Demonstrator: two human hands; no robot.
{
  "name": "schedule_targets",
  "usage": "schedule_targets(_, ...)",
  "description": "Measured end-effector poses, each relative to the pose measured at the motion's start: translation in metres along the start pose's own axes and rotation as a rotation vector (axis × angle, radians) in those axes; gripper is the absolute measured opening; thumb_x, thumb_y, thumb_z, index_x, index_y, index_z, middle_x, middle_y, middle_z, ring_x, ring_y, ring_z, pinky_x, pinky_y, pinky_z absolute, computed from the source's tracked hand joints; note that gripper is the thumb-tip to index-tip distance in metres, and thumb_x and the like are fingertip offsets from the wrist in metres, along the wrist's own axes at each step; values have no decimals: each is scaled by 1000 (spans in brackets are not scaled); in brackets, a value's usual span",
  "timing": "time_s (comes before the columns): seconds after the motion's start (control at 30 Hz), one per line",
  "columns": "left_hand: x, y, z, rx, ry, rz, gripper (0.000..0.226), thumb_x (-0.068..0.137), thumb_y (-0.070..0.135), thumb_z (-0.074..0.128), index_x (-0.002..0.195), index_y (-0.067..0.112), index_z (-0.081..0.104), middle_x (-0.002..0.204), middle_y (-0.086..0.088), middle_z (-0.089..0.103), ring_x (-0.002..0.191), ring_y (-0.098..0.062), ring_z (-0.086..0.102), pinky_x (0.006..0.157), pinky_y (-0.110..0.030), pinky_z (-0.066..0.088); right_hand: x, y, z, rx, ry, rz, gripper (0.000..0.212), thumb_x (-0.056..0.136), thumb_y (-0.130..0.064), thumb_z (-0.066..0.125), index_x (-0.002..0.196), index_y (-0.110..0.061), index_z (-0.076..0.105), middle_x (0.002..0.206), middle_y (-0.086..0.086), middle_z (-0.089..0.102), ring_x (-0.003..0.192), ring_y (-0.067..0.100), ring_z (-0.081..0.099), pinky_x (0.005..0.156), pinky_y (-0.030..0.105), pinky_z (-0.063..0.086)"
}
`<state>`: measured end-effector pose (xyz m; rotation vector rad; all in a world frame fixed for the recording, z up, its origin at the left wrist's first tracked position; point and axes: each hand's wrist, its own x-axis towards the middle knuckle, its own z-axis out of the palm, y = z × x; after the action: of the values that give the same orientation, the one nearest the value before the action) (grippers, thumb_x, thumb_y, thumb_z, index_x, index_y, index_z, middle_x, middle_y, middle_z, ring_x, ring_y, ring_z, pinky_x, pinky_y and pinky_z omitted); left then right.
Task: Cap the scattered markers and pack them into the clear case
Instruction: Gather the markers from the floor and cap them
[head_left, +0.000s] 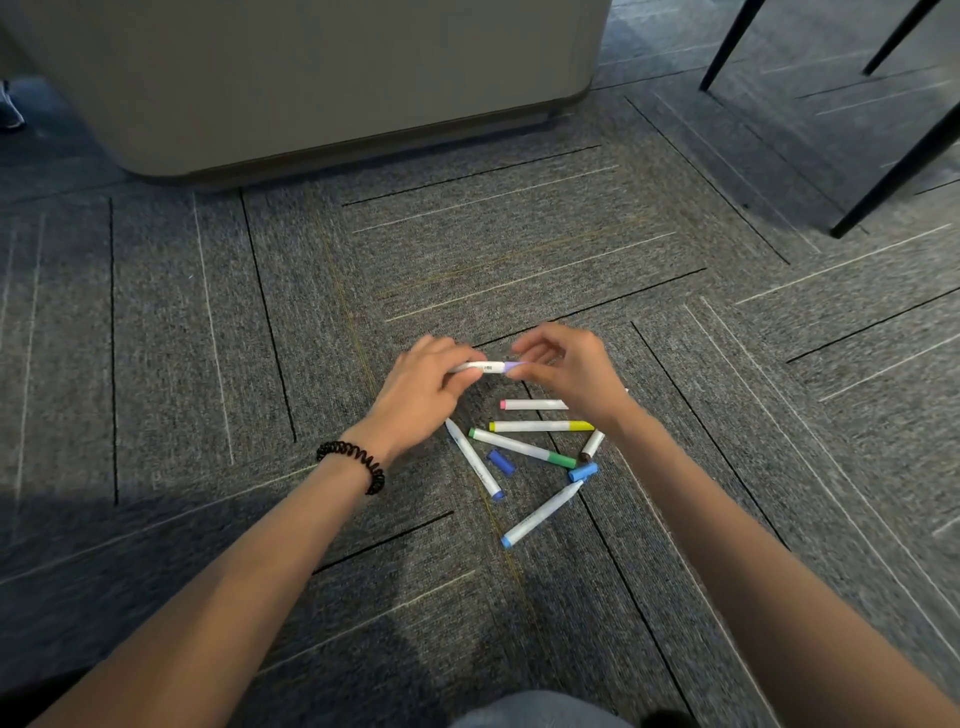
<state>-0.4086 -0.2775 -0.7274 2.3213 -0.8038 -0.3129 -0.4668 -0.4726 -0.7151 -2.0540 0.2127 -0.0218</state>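
— Two hands, one item: left hand (426, 382) grips the white barrel of a purple marker (485, 367), centre frame; right hand (563, 366) pinches its purple cap (511, 367).

— Step?

— Capping, likely seating. Next: press straight until snug.

— Remainder?

— Loose markers below on carpet (208, 312); dark blue cap (502, 462) and light blue cap (583, 472) lie off. Clear case: not visible.

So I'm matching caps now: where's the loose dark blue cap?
In the head view, the dark blue cap lies on the carpet between the green marker and the blue-ended marker.
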Motion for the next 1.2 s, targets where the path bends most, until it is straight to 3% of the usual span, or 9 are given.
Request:
schedule_targets(0.1, 1, 2, -4, -31, -22, -12, 28, 95, 28, 52, 121, 24, 62, 89, 9, 53, 93, -12, 44, 87, -30, 40, -2, 3, -1, -5, -69, 55, 10, 80, -18, 75, 87, -15, 70, 74, 2, 67, 64, 9, 56, 63, 24, 51)
schedule_targets(0.27, 0, 3, -7, -111, -48, -32, 25, 93, 26, 54, 116, 23, 65, 85, 10, 52, 91, -11, 44, 88, -29, 38, -4, 1, 1, -46, -107, 15, 6, 83, -16, 72, 85, -11, 70, 67, -5, 62, 53, -3, 49, 51, 12, 41)
schedule_targets(0.4, -1, 3, -5, -174, -37, -54, 24, 92, 23, 56, 114, 21, 66, 84, 9, 52, 89, -6, 43, 89, -27, 36, -3, 3, 2, -81, -122, 0, 4, 83, -14, 72, 85, -11, 70, 67, -5, 61, 56, 4, 50, 53, 15, 42)
schedule_targets(0.53, -2, -2, -2, -165, -26, -51, 27, 92, 25, 56, 117, 21, 65, 85, 9, 55, 91, -11, 45, 87, -26, 36, -1, 7, 8, -73, -111, -3, 2, 84, -14, 71, 84, -13, 69, 66, -5, 58, 55, 5, 45, 50, 12, 38)
schedule_targets(0.7, 3, -4, -1, -76, 39, -49, 28, 88, 31, 60, 114, 27, 67, 93, 10, 60, 91, -10, 45, 93, -37, 38, -3, 15, 17, -122, -21, 19, 7, 83, -23, 70, 88, -18, 69, 77, -7, 63, 65, 3, 54, 60, 16, 44)
schedule_targets(0.9, -1, -13, 1, 49, 150, -92, 45, 85, 32, 64, 129, 25, 54, 125, 7, 53, 119, -9, 41, 105, -34, 32, -8, 38, 4, -357, 158, 84, 14, 85, -30, 69, 88, -16, 68, 97, -3, 57, 77, 7, 55, 72, 27, 53)
schedule_targets(1.0, -10, -17, 6, 113, 103, -108, 36, 84, 34, 65, 117, 21, 56, 112, 7, 55, 107, -9, 47, 98, -30, 40, -11, 46, 4, -415, 184, 123, 15, 86, -28, 68, 90, -14, 68, 102, 1, 58, 85, 12, 59, 78, 33, 56)
schedule_targets(1.1, -21, -16, 12, 192, -1, -144, 23, 87, 42, 61, 97, 22, 57, 89, 10, 58, 81, -5, 56, 74, -21, 49, -13, 48, 6, -434, 181, 127, 12, 88, -23, 66, 94, -13, 68, 109, 5, 59, 89, 16, 61, 81, 34, 56)
schedule_targets(1.2, -29, -13, 20, 258, -107, -263, 37, 92, 53, 51, 76, 20, 57, 62, 7, 56, 51, -6, 51, 54, -17, 45, -17, 52, 7, -453, 183, 133, 10, 87, -14, 67, 97, -14, 68, 112, 5, 59, 92, 18, 62, 83, 33, 57)
